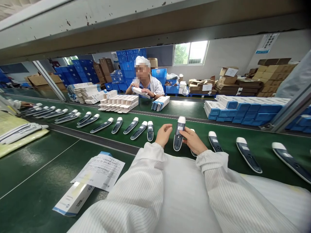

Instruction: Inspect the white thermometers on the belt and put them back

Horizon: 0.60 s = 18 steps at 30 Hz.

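Note:
My right hand (194, 140) grips a handheld device (179, 134) with a white tip and a dark grey body, thumb and fingers at its right side. It stands nearly upright, its back facing me, with a small white label and an open slot low on the body. Just left of it, my left hand (164, 135) holds nothing visible; its fingers are loosely bent and apart from the device. Behind my right hand another such device (193, 151) is mostly hidden. More lie to the right, one (215, 141) closest, and to the left, one (150, 131) closest.
A green conveyor belt (165, 120) carries the devices. A white box (75, 197) lies at front left, partly under a printed sheet (102, 171). Opposite, a person (145, 81) handles a carton among open cartons (119, 103). Blue-and-white boxes (243, 110) are stacked right; a metal beam (145, 26) crosses overhead.

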Available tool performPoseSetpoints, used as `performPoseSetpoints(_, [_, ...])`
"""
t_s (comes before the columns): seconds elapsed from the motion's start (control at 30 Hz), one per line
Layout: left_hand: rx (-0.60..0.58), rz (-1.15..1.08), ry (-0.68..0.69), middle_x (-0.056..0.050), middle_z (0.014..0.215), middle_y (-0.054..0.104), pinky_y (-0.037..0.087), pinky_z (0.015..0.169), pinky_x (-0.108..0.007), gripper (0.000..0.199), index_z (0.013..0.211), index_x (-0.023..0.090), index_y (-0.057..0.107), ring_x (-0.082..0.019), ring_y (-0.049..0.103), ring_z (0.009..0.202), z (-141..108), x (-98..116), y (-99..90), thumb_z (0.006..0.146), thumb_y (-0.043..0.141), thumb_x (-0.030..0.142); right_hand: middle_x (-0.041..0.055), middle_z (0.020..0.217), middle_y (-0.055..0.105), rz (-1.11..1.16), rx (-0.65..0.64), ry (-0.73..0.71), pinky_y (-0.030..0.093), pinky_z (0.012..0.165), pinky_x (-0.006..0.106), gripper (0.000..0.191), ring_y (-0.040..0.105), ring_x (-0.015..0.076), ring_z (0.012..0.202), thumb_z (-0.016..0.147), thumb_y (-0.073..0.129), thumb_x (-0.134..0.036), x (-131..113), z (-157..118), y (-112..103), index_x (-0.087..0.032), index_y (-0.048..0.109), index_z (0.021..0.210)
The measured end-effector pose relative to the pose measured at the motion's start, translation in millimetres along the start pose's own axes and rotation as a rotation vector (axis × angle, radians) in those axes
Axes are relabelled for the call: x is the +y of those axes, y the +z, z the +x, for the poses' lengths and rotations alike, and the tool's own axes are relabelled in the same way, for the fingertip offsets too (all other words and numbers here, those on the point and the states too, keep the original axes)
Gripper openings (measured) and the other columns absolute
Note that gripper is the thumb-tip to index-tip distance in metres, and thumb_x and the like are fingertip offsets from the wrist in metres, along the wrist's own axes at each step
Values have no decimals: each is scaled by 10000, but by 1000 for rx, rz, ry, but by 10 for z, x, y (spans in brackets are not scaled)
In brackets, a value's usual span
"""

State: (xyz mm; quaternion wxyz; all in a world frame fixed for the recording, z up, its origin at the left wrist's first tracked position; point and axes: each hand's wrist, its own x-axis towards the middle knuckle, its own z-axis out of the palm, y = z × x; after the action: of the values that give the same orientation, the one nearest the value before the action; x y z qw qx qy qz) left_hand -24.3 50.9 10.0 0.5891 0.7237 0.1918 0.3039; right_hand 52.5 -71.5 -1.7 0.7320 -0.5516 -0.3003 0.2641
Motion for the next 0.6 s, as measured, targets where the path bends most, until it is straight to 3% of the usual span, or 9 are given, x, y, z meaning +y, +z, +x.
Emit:
performPoseSetpoints(0.07, [158,380,81,-122,1337,487,299,1036,-442,359,1085,192,586,-308,321,1312,58,-19,-176,730,627,158,-26,820,574,22,-17,-1,354,558,224,342,516,116,729,680,671,-434,1,-7,-9,-222,606,940])
performPoseSetpoints(0.1, [213,479,58,-132,1403,414,228,1074,-473,441,1121,192,564,-322,219,1365,86,-36,-259,695,641,108,-28,814,571,22,-25,0,346,551,222,347,512,114,724,676,677,-435,3,-9,-10,-223,606,941])
performPoseSetpoints(0.17, [238,465,-80,-169,1447,335,171,1087,-504,546,1151,168,537,-349,103,1400,139,-72,-387,635,627,15,-31,814,574,16,-40,6,332,542,220,362,505,110,712,670,686,-435,9,-11,-8,-225,602,952])
performPoseSetpoints(0.23, [182,318,-203,-201,1393,393,249,1057,-478,551,1132,142,539,-369,158,1386,179,-94,-438,608,602,-19,-31,817,580,0,-44,12,320,533,221,369,496,108,698,664,687,-434,19,-12,-5,-225,598,955])
performPoseSetpoints(0.37, [40,90,-255,-155,1147,601,488,789,-352,397,1116,157,544,-290,557,1117,168,-58,-328,723,520,107,-17,867,605,-45,-14,9,307,525,226,400,487,113,689,662,677,-429,37,-10,-4,-225,587,995])
performPoseSetpoints(0.5, [-179,-496,-315,-110,991,651,464,495,-229,303,972,142,581,-192,642,808,53,12,-131,696,459,117,4,946,627,-70,3,-6,323,535,232,458,505,121,698,684,655,-429,69,3,-13,-231,540,1081])
performPoseSetpoints(0.6, [-206,-743,-382,-101,939,659,416,400,-200,221,897,127,585,-159,617,683,-16,34,-23,707,472,125,24,977,638,-138,34,-19,363,558,249,447,545,143,714,744,584,-438,129,42,-52,-232,504,1132])
